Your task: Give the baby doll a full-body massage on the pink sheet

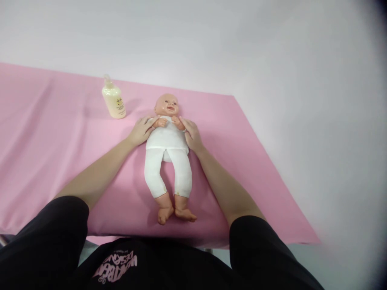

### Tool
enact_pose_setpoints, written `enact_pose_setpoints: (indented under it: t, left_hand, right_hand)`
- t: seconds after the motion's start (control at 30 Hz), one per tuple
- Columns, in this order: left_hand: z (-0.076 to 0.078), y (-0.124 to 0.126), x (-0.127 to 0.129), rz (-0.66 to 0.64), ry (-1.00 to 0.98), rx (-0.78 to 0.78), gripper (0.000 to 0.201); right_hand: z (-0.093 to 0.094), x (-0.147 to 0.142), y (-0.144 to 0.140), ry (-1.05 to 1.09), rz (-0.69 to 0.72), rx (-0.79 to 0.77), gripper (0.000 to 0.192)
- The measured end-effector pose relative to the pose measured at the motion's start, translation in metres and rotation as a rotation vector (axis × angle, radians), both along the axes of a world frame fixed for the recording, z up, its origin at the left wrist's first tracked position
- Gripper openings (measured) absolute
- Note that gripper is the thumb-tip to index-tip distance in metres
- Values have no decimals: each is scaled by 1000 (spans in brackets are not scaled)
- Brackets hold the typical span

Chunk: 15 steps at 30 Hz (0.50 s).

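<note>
Baby doll (168,153) on its back near the middle of pink-covered table (54,133), feet twd near edge, left hand (142,130) & right hand (191,135) flat vs its sides at chest, fingers spread loose, not clasping, lotion bottle (114,98) upright near far edge, left of doll's head.

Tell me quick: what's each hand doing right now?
Left hand: open, fingers laid against the doll at its shoulder, gripping nothing.
Right hand: open, flat against the doll's other side, gripping nothing.

Doll (167,139) on sheet (60,141), hands (141,130) (191,135) flanking chest; bottle (114,99) behind-left.
</note>
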<state>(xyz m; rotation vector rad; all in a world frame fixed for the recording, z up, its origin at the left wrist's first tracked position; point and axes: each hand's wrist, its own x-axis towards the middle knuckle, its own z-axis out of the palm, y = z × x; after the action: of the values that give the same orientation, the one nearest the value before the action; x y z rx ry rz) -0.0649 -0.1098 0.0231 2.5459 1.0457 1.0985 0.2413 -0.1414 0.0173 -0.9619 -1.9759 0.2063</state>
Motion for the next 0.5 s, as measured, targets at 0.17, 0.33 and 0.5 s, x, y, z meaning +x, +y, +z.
enact_pose_setpoints:
  t: [0.17,0.33,0.5]
  left_hand:
    - [0,-1,0,8,23,15,69]
    - [0,-2,-2,45,-35,7,77]
    - [-1,0,-4,62,-281,-12,84]
  right_hand:
    - [-1,-1,0,-4,-13,33,58]
    - [-5,1,2,36,-29,55,59]
    - [-8,4,3,181,-86,7,63]
